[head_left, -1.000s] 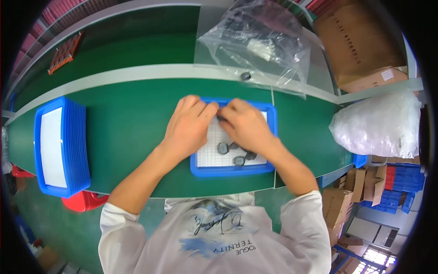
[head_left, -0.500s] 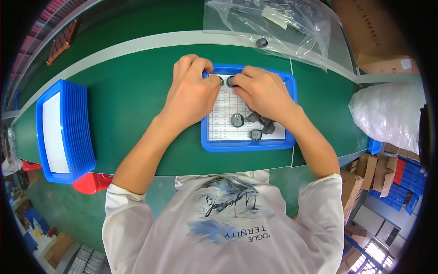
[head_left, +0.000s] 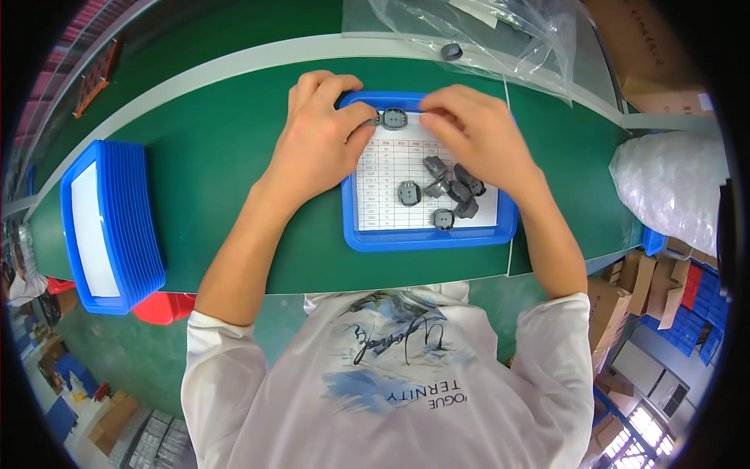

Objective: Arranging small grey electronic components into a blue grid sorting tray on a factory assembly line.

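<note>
A factory assembly line: a long green bench (head_left: 219,156), stacked blue trays (head_left: 109,227), bagged parts (head_left: 500,31) and cardboard boxes (head_left: 648,273) crowd the workstation.

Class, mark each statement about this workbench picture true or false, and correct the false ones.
1. Both hands meet at a small grey part at the far edge of the blue tray. True.
2. The tray is bare inside. False: a printed sheet lines it, with loose grey parts on top.
3. A stack of blue trays stands to the person's left. True.
4. The left hand rests on that stack. False: it is at the tray with the right hand.
</note>
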`<state>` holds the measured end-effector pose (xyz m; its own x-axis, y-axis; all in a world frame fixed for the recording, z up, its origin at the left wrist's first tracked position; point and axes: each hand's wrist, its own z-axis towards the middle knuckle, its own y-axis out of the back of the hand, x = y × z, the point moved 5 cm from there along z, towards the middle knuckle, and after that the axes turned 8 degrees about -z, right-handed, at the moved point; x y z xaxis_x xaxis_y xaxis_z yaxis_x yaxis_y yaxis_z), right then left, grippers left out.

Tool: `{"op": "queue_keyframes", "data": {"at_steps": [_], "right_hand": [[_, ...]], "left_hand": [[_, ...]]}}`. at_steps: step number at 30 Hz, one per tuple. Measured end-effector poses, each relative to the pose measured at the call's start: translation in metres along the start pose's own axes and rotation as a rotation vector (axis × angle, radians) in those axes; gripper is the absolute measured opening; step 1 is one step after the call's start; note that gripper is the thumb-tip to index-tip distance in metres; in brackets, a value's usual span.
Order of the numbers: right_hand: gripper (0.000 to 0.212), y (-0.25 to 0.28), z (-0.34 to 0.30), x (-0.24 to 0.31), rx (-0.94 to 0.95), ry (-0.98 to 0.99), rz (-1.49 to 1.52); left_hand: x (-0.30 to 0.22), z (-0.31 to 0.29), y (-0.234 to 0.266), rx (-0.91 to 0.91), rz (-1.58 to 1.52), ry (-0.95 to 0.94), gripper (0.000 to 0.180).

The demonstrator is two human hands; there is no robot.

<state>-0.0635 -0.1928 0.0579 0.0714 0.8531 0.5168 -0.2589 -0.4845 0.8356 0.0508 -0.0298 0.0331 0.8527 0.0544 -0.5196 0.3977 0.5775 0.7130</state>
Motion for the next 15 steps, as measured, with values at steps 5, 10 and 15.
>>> {"op": "queue_keyframes", "data": {"at_steps": [5, 10, 15], "right_hand": [[0.023, 0.008, -0.025, -0.002, 0.17, -0.001, -0.015], [0.022, -0.003, -0.027, -0.005, 0.204, 0.06, 0.039], [0.019, 0.012, -0.027, -0.025, 0.168, -0.33, 0.283]], "left_hand": [[-0.012, 0.007, 0.005, -0.023, -0.034, 0.003, 0.025], [-0.058, 0.003, -0.012, 0.346, -0.215, -0.079, 0.024], [-0.072, -0.011, -0.021, 0.426, -0.162, -0.043, 0.028]]}}
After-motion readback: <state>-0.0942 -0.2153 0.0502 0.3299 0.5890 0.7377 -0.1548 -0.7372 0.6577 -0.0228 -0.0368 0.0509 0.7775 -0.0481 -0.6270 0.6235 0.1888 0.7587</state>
